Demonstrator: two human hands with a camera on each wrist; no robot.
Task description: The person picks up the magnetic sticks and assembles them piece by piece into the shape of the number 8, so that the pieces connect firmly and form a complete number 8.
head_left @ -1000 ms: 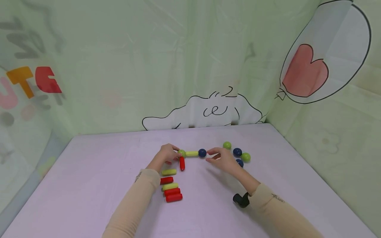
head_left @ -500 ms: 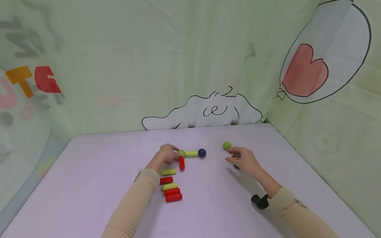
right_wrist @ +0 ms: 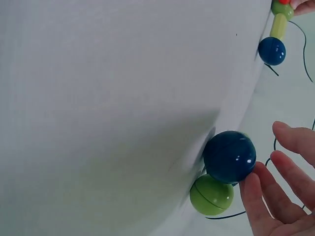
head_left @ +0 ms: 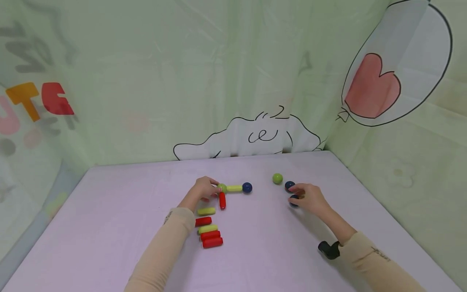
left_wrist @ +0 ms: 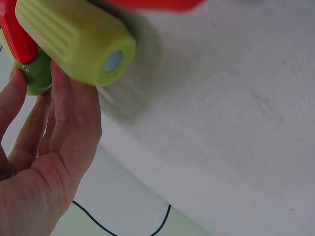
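In the head view my left hand holds a green ball between thumb and fingers; the left wrist view shows the hand round the green ball. A yellow-green rod links it to a blue ball, while a red rod extends toward the front. My right hand, fingers spread, is beside two loose blue balls. In the right wrist view the hand's fingertips meet a blue ball's edge, with a green ball beside it.
Loose red rods and yellow-green rods lie near my left forearm. Another green ball sits at the back right of the table. A black object is at my right wrist.
My right hand has moved right, from near the joined blue ball over to the loose balls. The left hand keeps its hold on the green ball, with the joined pieces almost unmoved.
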